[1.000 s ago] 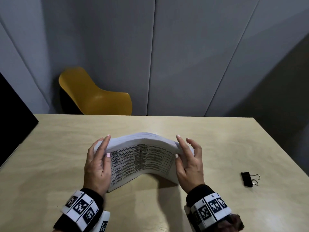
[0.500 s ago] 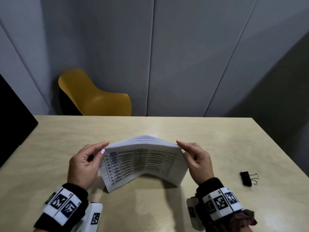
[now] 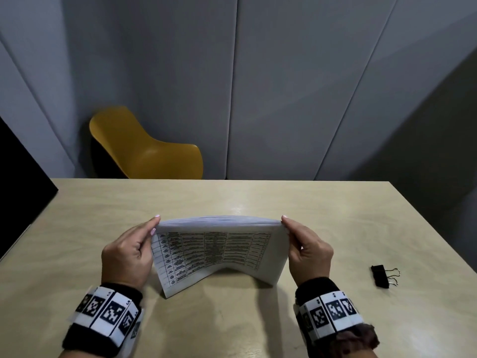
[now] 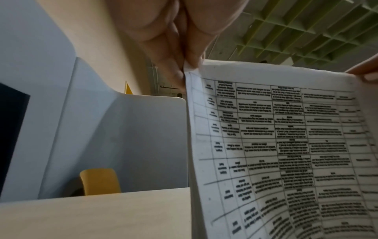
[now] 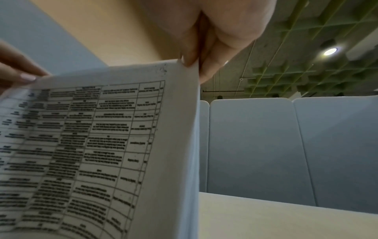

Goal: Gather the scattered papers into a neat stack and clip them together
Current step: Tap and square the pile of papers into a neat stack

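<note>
A stack of white papers (image 3: pixel 216 254) printed with a table stands on edge on the wooden table (image 3: pixel 232 200), bowed in the middle, its printed face toward me. My left hand (image 3: pixel 152 228) pinches its upper left corner between thumb and fingers, and my right hand (image 3: pixel 285 224) pinches the upper right corner. The left wrist view shows the fingers (image 4: pixel 175 53) on the papers (image 4: pixel 286 145); the right wrist view shows the same pinch, fingers (image 5: pixel 204 53) on papers (image 5: pixel 102 145). A black binder clip (image 3: pixel 383 275) lies on the table to the right, apart from my right hand.
A yellow chair (image 3: pixel 144 148) stands behind the table's far edge on the left. Grey wall panels (image 3: pixel 284 86) close off the back. A dark panel (image 3: pixel 20 166) sits at the left edge of the table.
My hands went from flat against the stack's sides to pinching its top corners. The stack now stands more upright and wider, with its top edge straighter.
</note>
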### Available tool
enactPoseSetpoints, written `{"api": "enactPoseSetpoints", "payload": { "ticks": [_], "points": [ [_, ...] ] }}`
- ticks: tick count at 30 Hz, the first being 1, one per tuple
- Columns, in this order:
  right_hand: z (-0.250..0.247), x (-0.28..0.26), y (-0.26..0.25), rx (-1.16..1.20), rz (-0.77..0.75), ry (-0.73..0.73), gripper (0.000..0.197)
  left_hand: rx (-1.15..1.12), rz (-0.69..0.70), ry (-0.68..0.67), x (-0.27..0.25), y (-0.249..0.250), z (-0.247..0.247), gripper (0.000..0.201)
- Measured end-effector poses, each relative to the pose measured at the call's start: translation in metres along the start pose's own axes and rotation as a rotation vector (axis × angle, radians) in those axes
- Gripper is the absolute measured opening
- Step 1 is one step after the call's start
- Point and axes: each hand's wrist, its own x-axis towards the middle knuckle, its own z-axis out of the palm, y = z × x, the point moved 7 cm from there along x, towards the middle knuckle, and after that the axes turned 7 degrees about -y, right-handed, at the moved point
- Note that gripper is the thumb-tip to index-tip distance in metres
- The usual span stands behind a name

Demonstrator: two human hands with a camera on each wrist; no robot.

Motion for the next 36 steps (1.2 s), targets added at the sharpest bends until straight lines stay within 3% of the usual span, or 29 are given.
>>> {"api": "enactPoseSetpoints", "payload": {
  "ticks": [3, 5, 7, 8, 10, 13, 14, 17, 19, 21, 23, 26, 28, 31, 33, 36],
  "points": [
    [0.001, 0.002, 0.003, 0.089, 0.064, -0.003, 0.036, -0.112, -0.075, 0.078, -0.002, -0.004, -0.002, 0.028],
    [0.006, 0.001, 0.017, 0.282, 0.239, -0.058, 0.065, -0.361, -0.235, 0.066, -0.002, -0.019, 0.003, 0.043],
    [0.016, -0.004, 0.036, 0.444, 0.423, -0.137, 0.088, -0.638, -0.381, -0.100, -0.005, -0.029, 0.023, 0.064],
    [0.022, -0.007, 0.043, 0.516, 0.498, -0.184, 0.091, -0.698, -0.431, -0.201, -0.008, -0.030, 0.033, 0.072],
    [0.036, -0.011, 0.052, 0.586, 0.583, -0.321, 0.080, -0.735, -0.514, -0.358, -0.017, -0.030, 0.052, 0.069],
    [0.052, -0.013, 0.053, 0.549, 0.621, -0.442, 0.033, -0.722, -0.581, -0.380, -0.022, -0.027, 0.062, 0.017],
    [0.053, -0.013, 0.052, 0.541, 0.617, -0.431, 0.025, -0.678, -0.535, -0.365, -0.019, -0.025, 0.061, 0.013],
    [0.052, -0.013, 0.047, 0.568, 0.557, -0.350, 0.033, -0.646, -0.485, -0.304, -0.013, -0.023, 0.055, 0.015],
    [0.053, -0.021, 0.045, 0.551, 0.543, -0.351, 0.027, -0.670, -0.540, -0.300, -0.020, -0.029, 0.059, 0.009],
    [0.058, -0.031, 0.045, 0.472, 0.575, -0.419, 0.030, -0.687, -0.631, -0.333, -0.035, -0.034, 0.066, 0.017],
    [0.062, -0.037, 0.045, 0.405, 0.581, -0.454, 0.046, -0.675, -0.682, -0.310, -0.044, -0.039, 0.067, 0.018],
    [0.056, -0.031, 0.044, 0.396, 0.553, -0.395, 0.069, -0.645, -0.638, -0.295, -0.037, -0.040, 0.061, 0.014],
    [0.054, -0.030, 0.049, 0.385, 0.560, -0.378, 0.063, -0.660, -0.626, -0.306, -0.035, -0.041, 0.061, 0.019],
    [0.058, -0.044, 0.053, 0.376, 0.692, -0.439, 0.027, -0.703, -0.670, -0.366, -0.045, -0.046, 0.072, 0.027],
    [0.061, -0.054, 0.051, 0.347, 0.741, -0.483, 0.031, -0.683, -0.691, -0.376, -0.052, -0.046, 0.076, 0.024],
    [0.054, -0.051, 0.045, 0.379, 0.712, -0.392, 0.046, -0.679, -0.641, -0.332, -0.045, -0.039, 0.072, 0.026]
  ]
}}
